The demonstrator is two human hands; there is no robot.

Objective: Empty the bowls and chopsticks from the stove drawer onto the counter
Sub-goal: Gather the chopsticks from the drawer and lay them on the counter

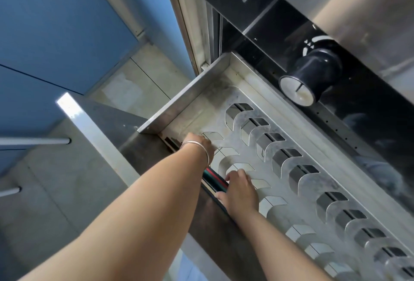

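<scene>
Your left hand (199, 144) reaches into the front channel of the open stove drawer (179, 101), fingers hidden, so you cannot tell their grip. Your right hand (240, 187) lies with fingers spread over the coloured chopsticks (214, 177) lying there.

The pulled-out stove drawer (179, 97) sits below the control knob (310, 79), its slotted rack (291, 182) inside, with chopsticks (215, 180) along the near edge (between both hands), cabinet doors (56, 23) left.
</scene>
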